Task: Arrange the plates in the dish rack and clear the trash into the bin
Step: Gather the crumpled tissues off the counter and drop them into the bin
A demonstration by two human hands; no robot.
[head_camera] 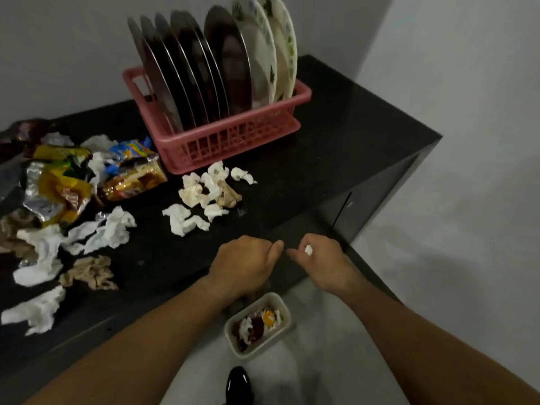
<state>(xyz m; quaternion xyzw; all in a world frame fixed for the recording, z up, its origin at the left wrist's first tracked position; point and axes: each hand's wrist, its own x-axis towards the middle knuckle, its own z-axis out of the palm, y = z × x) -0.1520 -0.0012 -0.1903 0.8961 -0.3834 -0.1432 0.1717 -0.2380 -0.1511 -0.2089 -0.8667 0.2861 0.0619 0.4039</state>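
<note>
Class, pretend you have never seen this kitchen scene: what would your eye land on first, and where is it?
First, the pink dish rack at the back of the black counter, packed with upright plates. Next, the heap of wrappers and crumpled tissues strewn over the counter's left side. Nearest, the right hand holds a white scrap at the counter's front edge, with a small bin on the floor below.

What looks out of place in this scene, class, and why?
Crumpled tissues and snack wrappers lie strewn across the black counter rather than in the bin on the floor, which holds only a little trash. The plates stand upright in the pink rack; nothing there looks askew.
</note>
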